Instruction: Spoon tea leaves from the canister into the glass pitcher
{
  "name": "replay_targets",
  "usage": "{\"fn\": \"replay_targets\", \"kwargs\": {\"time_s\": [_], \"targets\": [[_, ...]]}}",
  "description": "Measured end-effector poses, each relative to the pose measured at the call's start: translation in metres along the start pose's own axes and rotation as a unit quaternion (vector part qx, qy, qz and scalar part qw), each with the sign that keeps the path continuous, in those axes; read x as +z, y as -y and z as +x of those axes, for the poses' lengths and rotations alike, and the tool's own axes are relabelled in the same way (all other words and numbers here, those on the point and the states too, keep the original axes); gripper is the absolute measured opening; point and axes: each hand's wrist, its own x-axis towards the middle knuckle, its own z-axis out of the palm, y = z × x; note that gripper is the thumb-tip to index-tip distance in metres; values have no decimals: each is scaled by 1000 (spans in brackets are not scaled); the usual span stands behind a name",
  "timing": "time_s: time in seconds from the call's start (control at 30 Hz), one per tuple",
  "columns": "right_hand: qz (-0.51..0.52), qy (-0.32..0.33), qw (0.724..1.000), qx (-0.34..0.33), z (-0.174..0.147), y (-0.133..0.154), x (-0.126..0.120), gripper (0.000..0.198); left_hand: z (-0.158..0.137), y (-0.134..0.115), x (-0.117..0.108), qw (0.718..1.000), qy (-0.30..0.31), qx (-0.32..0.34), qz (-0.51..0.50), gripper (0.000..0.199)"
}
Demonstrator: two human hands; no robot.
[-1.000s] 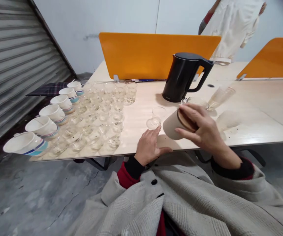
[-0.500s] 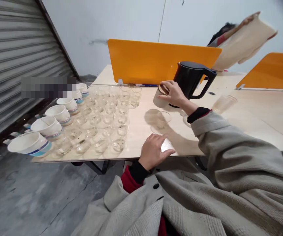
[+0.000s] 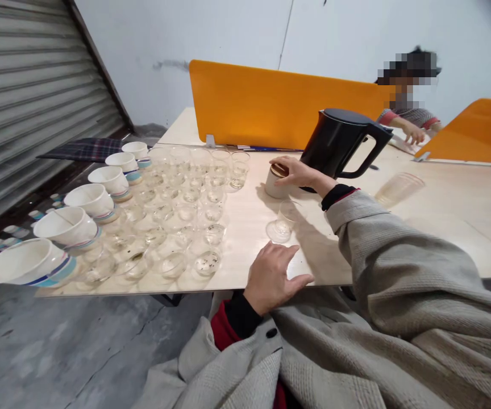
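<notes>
A beige canister (image 3: 276, 187) with a brown top is upright on the pale wooden table (image 3: 245, 261), just in front of a black kettle (image 3: 335, 139) and a little to its left; whether its base rests fully on the surface is hard to tell. The person's right hand (image 3: 300, 171) reaches over it from the right, the thumb and fingers gripping it around the upper rim. Nearer the person is a single clear cup (image 3: 287, 218), apart from the others. Just below that cup, close to the table's front edge, is the left hand (image 3: 273, 278), its thumb held well away from its fingers and nothing between them. To the left, clear cups (image 3: 186, 213) crowd together in rows, with small dark bits visible in many of them. Beyond these, along the table's left end, runs a line of white paper cups (image 3: 65, 227) with coloured bands, a thin stick leaning in one. A blurred clear stack of cups (image 3: 399, 190) leans to the right of the kettle. An orange divider (image 3: 262, 108) stands behind the kettle, a second orange panel (image 3: 479, 136) farther right. Between the two, a co-worker's hand (image 3: 413, 133) hovers over pale material.
</notes>
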Motion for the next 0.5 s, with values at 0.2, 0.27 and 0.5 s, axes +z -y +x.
{"fn": "replay_targets", "kwargs": {"time_s": [0.2, 0.27, 0.5], "targets": [[-35, -20, 999, 18, -12, 16, -1, 94, 1, 0, 0, 1000, -2, -2, 6, 59], [-62, -62, 996, 15, -21, 27, -8, 92, 0, 1, 0, 1000, -5, 2, 6, 58], [-128, -361, 914, 136, -70, 43, -83, 77, 0, 2, 1, 1000, -9, 4, 21, 52]]}}
